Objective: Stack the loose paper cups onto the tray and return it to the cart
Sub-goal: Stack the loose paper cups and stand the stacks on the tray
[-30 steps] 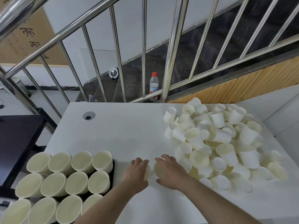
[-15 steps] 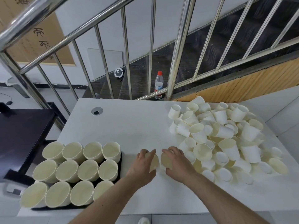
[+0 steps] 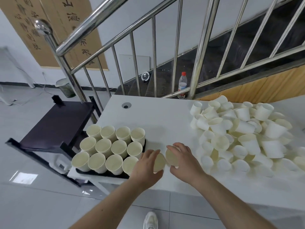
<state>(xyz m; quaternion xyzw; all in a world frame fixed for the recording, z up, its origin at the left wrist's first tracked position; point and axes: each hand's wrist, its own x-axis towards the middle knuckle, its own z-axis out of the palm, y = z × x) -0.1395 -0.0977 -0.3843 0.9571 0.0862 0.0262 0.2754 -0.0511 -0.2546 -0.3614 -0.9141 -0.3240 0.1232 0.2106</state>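
A black tray (image 3: 102, 174) at the table's front left corner carries several stacks of cream paper cups (image 3: 108, 147), mouths up. My left hand (image 3: 146, 164) grips one paper cup (image 3: 159, 162) just right of the tray. My right hand (image 3: 183, 160) grips a second cup (image 3: 171, 157) beside it, the two cup mouths side by side. A big heap of loose white cups (image 3: 239, 134) covers the right half of the white table (image 3: 156, 116). The dark cart (image 3: 56, 126) stands left of the table, its top bare.
A steel stair railing (image 3: 201, 47) runs behind the table, with a water bottle (image 3: 182, 85) and a round robot vacuum (image 3: 145, 76) on the stairs. A cable hole (image 3: 126, 105) sits in the tabletop. My shoe (image 3: 150, 219) shows on the grey tiled floor.
Both hands have lifted their cups off the table and carried them left toward the tray. The view has swung left and back, bringing the cart into sight.
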